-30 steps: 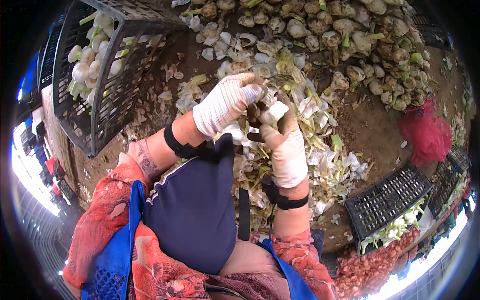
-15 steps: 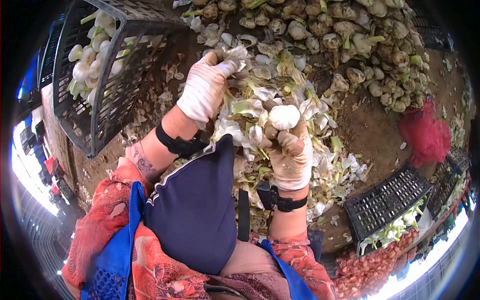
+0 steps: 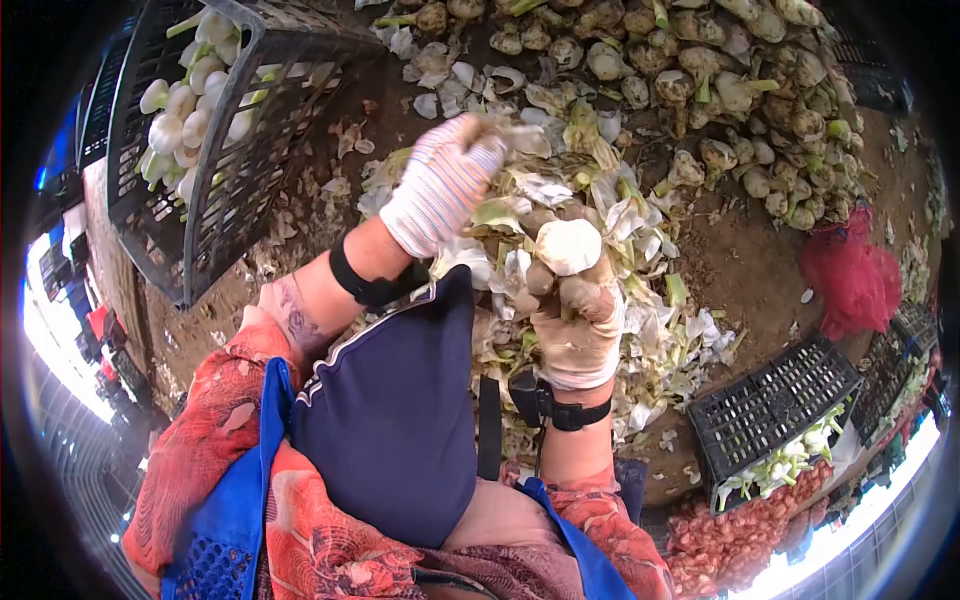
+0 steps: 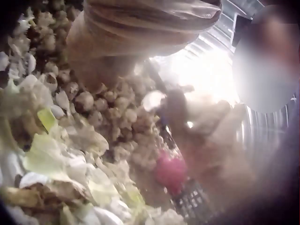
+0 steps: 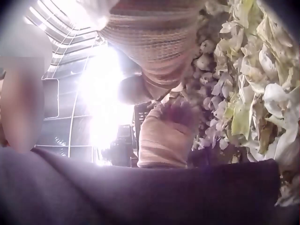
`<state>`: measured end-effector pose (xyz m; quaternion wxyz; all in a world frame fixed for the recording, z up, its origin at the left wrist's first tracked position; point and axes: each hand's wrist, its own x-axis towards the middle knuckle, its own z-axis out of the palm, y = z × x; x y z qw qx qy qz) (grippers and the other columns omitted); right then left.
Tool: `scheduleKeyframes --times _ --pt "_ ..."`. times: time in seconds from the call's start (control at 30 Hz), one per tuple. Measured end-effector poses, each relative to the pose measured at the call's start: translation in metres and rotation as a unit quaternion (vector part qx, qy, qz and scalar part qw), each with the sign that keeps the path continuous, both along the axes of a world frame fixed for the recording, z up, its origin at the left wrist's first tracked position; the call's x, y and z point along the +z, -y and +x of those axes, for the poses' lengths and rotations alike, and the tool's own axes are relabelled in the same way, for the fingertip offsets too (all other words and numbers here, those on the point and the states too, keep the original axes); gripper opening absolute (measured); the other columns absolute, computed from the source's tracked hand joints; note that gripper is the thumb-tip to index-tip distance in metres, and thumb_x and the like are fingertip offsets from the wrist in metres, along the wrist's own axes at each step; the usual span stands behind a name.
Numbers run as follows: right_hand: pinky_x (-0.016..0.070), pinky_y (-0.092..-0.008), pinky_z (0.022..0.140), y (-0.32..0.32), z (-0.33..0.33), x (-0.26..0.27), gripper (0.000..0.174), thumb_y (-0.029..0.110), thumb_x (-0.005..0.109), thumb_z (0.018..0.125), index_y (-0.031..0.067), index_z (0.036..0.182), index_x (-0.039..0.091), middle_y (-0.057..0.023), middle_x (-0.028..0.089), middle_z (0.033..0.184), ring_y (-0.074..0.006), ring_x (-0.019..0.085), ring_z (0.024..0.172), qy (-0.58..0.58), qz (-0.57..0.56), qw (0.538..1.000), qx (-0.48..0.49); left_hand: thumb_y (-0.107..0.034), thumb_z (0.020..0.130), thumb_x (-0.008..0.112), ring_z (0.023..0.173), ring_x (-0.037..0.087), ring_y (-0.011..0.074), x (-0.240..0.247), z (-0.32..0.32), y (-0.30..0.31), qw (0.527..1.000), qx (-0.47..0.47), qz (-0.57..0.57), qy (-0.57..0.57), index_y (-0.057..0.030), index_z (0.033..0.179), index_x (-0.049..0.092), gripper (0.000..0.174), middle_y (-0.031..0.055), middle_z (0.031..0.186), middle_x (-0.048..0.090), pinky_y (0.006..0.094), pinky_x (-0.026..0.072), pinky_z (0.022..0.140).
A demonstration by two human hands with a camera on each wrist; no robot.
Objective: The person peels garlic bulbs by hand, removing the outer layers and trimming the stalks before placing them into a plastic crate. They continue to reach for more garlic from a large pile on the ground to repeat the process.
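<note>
In the head view my gloved right hand (image 3: 580,320) holds a white garlic bulb (image 3: 569,247) by its curled fingers, thumb on the near side. The bulb's smooth pale face is turned up. My gloved left hand (image 3: 445,185) is up and to the left of it, apart from the bulb, fingers bent. Its blurred fingertips overlap the heap of garlic skins (image 3: 640,340), and I cannot tell whether they pinch a scrap of skin. In the right wrist view the left hand (image 5: 166,140) shows beyond the right glove.
A black crate (image 3: 225,200) with white garlic bulbs (image 3: 180,130) stands at the left. Unpeeled garlic (image 3: 700,70) is piled at the far right. A pink mesh bag (image 3: 855,270) lies below that pile, and another black crate (image 3: 775,400) sits at the lower right.
The left hand pulled away from the bulb up and left with a tuft of skin, then came partly back right. The right hand has turned the bulb face up and lowered slightly.
</note>
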<state>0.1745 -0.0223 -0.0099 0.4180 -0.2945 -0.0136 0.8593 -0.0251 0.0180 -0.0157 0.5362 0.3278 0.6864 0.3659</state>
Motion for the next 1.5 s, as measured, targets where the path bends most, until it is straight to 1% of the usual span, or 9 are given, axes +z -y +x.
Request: scheduleKeyframes --times 0.13,0.27,0.47,0.67,0.8,1.07,1.2,1.33,1.5 --pt "0.0593 -0.0327 0.064 -0.003 0.001 0.001 0.060 0.018 0.067 0.082 0.0036 0.137 0.046 -0.0163 0.060 0.127 -0.0219 0.066 0.086 -0.017 -0.063 0.998 0.025 -0.005 0.086 0.065 0.093 0.067 0.0225 0.003 0.004 0.020 0.977 -0.122 0.143 0.098 -0.0006 0.104 0.066 0.019 0.0120 0.104 0.068 0.0352 0.0539 0.085" --pt "0.0507 -0.0249 0.057 0.000 -0.009 0.013 0.047 0.023 0.059 0.090 0.0083 0.134 0.049 -0.0049 0.063 0.103 -0.0137 0.063 0.076 0.114 -0.014 0.992 0.051 -0.012 0.075 0.078 0.097 0.064 0.0348 0.013 0.011 0.013 0.884 -0.310 0.312 -0.158 -0.0059 0.104 0.069 0.031 0.0125 0.108 0.066 0.0424 0.0516 0.084" --pt "0.0253 -0.0206 0.041 0.012 -0.005 -0.005 0.037 0.033 0.066 0.086 0.0112 0.115 0.058 0.0050 0.041 0.070 -0.0052 0.032 0.049 0.055 -0.137 0.983 0.107 -0.005 0.083 0.067 0.084 0.065 0.0322 0.011 0.011 0.013 0.872 -0.365 0.190 -0.266 -0.0051 0.092 0.064 0.009 0.0147 0.093 0.067 0.0376 0.0519 0.072" --pt "0.0239 -0.0200 0.037 0.012 -0.010 0.000 0.033 0.025 0.062 0.090 0.0046 0.115 0.058 0.0055 0.033 0.066 -0.0051 0.027 0.046 -0.113 -0.139 0.983 0.040 -0.020 0.093 0.067 0.091 0.063 0.0139 0.001 -0.005 0.019 0.985 0.025 -0.020 0.169 0.0000 0.105 0.061 0.024 0.0080 0.100 0.066 0.0279 0.0526 0.081" --pt "0.0236 -0.0206 0.038 0.004 -0.011 0.013 0.026 0.026 0.058 0.092 0.0063 0.109 0.059 0.0049 0.038 0.066 -0.0060 0.028 0.046 -0.007 -0.206 0.977 0.051 -0.023 0.074 0.084 0.106 0.064 0.0315 0.022 0.000 0.016 0.909 -0.310 0.253 -0.115 -0.0067 0.115 0.065 0.048 0.0136 0.119 0.063 0.0410 0.0516 0.089" --pt "0.0219 -0.0204 0.039 0.008 -0.007 0.012 0.019 0.029 0.060 0.091 0.0126 0.100 0.060 0.0056 0.036 0.065 -0.0055 0.027 0.046 0.044 -0.184 0.980 0.062 -0.014 0.074 0.075 0.089 0.064 0.0377 0.010 -0.001 0.017 0.812 -0.391 0.358 -0.244 -0.0065 0.114 0.064 0.042 0.0157 0.109 0.065 0.0444 0.0522 0.076" --pt "0.0218 -0.0199 0.037 0.007 -0.010 0.016 0.024 0.028 0.062 0.089 0.0102 0.105 0.062 0.0065 0.033 0.064 -0.0048 0.025 0.044 0.076 -0.169 0.978 0.094 -0.012 0.081 0.069 0.081 0.065 0.0329 0.004 -0.003 0.020 0.829 -0.375 0.340 -0.239 -0.0045 0.107 0.064 0.028 0.0159 0.098 0.066 0.0407 0.0528 0.072" --pt "0.0229 -0.0210 0.035 0.013 -0.010 0.014 0.027 0.023 0.059 0.091 0.0027 0.108 0.061 0.0070 0.029 0.060 -0.0051 0.025 0.041 -0.032 -0.165 0.981 0.093 -0.020 0.098 0.054 0.071 0.060 0.0092 0.011 0.004 0.018 0.984 -0.025 -0.105 0.141 -0.0021 0.098 0.066 0.021 0.0062 0.084 0.068 0.0270 0.0510 0.064" --pt "0.0247 -0.0222 0.035 0.013 -0.005 0.004 0.034 0.030 0.058 0.095 0.0045 0.117 0.060 0.0041 0.040 0.065 -0.0067 0.029 0.043 -0.151 -0.198 0.968 0.042 -0.024 0.088 0.074 0.112 0.058 0.0149 -0.002 0.001 0.028 0.969 -0.178 0.083 0.148 -0.0023 0.131 0.053 0.053 0.0073 0.123 0.062 0.0303 0.0465 0.097"
